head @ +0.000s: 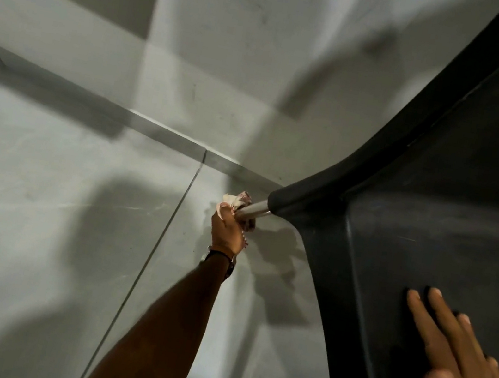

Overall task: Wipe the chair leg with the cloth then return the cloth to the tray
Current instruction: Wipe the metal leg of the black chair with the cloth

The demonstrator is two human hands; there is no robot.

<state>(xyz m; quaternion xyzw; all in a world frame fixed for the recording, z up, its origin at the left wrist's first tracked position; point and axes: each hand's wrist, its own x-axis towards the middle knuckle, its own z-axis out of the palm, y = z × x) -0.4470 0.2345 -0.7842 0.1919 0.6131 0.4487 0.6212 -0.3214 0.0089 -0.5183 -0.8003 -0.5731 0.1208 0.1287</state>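
A black plastic chair (459, 199) fills the right side of the head view. Its shiny metal leg (254, 208) sticks out from the seat's corner toward the floor. My left hand (227, 230) reaches down and is shut on a pale, pinkish cloth (238, 199) that is wrapped around this leg. Most of the leg below the cloth is hidden by my hand. My right hand (456, 368) lies flat on the chair seat with its fingers spread and nothing in it. No tray is in view.
Grey floor tiles (52, 220) with dark grout lines spread under the chair. A pale wall (222, 34) with a skirting strip rises behind. Dark shadows fall across floor and wall. A brownish object corner shows at the top left.
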